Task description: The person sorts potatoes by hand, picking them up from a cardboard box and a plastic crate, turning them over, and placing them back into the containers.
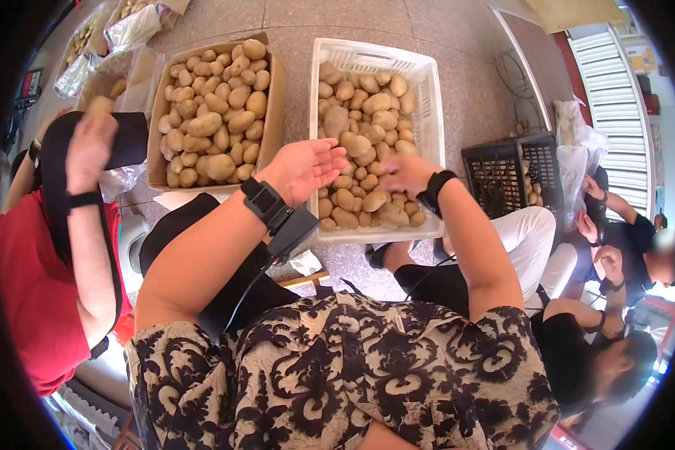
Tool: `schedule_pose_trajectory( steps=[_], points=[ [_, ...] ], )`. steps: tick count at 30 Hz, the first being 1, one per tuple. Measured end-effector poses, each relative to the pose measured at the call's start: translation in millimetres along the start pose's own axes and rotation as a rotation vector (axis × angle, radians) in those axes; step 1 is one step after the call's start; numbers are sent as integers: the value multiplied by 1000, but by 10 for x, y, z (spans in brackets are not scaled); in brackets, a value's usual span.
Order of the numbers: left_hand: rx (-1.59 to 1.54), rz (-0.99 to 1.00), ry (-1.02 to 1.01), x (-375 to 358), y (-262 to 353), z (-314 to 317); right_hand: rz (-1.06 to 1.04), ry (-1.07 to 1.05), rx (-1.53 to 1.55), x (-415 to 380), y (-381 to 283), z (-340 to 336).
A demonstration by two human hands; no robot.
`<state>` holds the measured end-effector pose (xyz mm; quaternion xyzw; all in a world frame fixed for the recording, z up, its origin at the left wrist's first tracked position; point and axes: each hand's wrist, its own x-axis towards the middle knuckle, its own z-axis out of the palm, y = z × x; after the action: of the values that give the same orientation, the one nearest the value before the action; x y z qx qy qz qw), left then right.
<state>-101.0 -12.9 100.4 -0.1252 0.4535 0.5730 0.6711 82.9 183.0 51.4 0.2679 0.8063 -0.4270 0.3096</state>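
Observation:
A white plastic crate [433, 97] full of potatoes [379, 101] stands in front of me. My left hand [305, 169] is over the crate's left edge, palm turned up, fingers stretched out and nothing in it. Above the potatoes on the crate's right side is my right hand [411, 176], its fingers pointing left and down. Motion blurs those fingers, so whether they hold a potato cannot be made out. Both wrists wear black straps, with a black device on the left one.
A cardboard box [276, 105] of potatoes stands left of the crate. To the right is a black crate [495, 176] with potatoes. A co-worker in red [37, 277] lifts a potato [100, 106] at left. Other people sit at right. Plastic bags [131, 26] lie at upper left.

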Motion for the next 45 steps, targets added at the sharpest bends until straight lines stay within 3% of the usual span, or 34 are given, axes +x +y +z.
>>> schedule_pose_trajectory(
  steps=[1,3,6,12,14,18,24,27,32,35,36,38,39,40,43,45],
  points=[
    [-8,-3,-10,-4,7,-13,49,82,132,110,37,-99],
    [-18,-2,4,-33,31,6,-64,369,-14,268,-14,-319],
    [-44,0,11,-40,47,0,-11,484,-119,509,-157,-540],
    [-73,-13,27,4,60,-1,96,419,-214,943,-386,-622],
    [-72,-19,39,24,83,-5,191,454,-243,1194,-252,-557],
    [-74,-21,73,28,114,-1,189,568,-324,1397,-84,-422],
    [-62,-14,57,-3,104,9,279,544,-333,1375,-133,-466],
    [-56,-6,51,-8,105,18,302,433,-221,1305,-164,-466],
    [-47,-5,36,0,84,21,94,363,-45,983,-63,-413],
    [-38,-6,15,20,61,7,-64,161,210,790,-19,-368],
    [-43,-5,17,25,53,14,-60,167,208,724,2,-332],
    [-42,-8,8,13,42,42,-167,161,-88,537,-76,-266],
    [-28,2,9,-3,46,55,-68,31,-8,616,61,-176],
    [-15,12,12,-18,46,58,-63,38,-9,583,99,-120],
    [-15,21,-10,-51,34,28,-300,114,-171,386,159,12],
    [-16,18,-11,-53,19,-3,-257,79,-213,206,217,27]
  ],
)
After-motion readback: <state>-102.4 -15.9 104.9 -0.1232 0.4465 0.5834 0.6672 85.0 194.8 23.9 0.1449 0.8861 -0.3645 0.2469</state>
